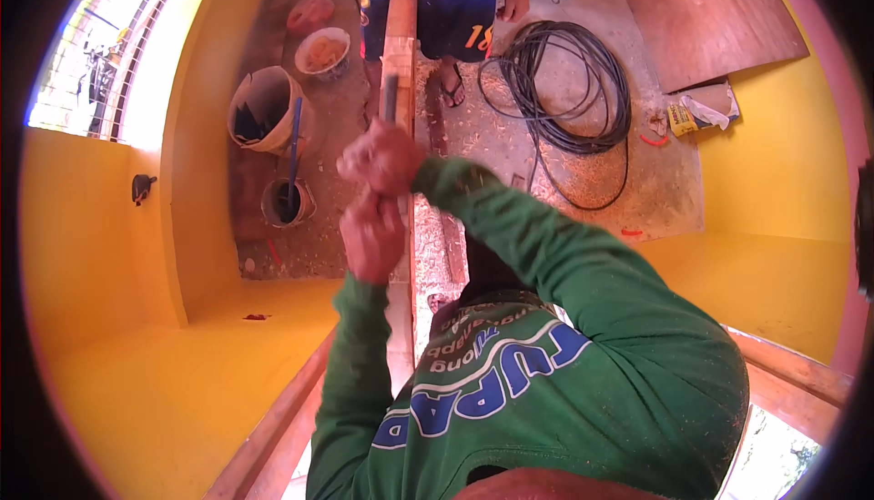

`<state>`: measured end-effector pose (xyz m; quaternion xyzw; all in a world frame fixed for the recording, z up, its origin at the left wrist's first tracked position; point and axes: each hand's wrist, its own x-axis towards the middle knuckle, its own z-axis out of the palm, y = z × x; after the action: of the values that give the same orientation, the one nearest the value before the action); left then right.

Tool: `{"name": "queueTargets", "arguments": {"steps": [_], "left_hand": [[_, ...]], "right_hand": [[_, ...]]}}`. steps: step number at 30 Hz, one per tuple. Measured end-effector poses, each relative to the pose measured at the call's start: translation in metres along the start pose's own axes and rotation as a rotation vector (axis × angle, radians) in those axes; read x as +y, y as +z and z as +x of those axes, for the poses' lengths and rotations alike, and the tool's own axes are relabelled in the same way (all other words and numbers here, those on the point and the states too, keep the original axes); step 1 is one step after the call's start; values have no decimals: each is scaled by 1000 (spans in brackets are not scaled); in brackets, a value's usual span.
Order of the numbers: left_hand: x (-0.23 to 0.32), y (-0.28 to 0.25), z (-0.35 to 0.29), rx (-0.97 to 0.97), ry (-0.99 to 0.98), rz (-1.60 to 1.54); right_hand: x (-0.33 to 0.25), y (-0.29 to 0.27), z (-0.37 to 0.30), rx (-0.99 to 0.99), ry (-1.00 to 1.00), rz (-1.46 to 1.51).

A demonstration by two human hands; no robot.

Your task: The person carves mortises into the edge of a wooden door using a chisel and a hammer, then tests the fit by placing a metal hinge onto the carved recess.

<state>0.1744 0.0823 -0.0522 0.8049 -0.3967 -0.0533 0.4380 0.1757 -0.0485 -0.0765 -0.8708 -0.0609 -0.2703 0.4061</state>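
Note:
My right hand is closed at the wooden beam in front of me, with a dark grey bar-shaped tool sticking out beyond its fingers along the wood. I cannot tell the tool's exact kind. Just nearer to me, almost touching the right hand, my left hand is curled over the beam's left side. What its fingers grip is hidden. Both forearms are in green sleeves, the right one reaching across from the right.
Another person in dark blue shorts stands at the beam's far end. A coiled black cable lies on the floor at right, near a leaning plywood sheet. Buckets and a white basin stand left, beside yellow walls.

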Motion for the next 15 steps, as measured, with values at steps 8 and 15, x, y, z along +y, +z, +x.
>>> {"name": "queueTargets", "arguments": {"steps": [8,15], "left_hand": [[-10,5,8,-34,56,45],[-23,3,35,-41,82,132]], "right_hand": [[6,-2,12,-38,-55,-158],[30,4,26,50,-58,-134]]}}
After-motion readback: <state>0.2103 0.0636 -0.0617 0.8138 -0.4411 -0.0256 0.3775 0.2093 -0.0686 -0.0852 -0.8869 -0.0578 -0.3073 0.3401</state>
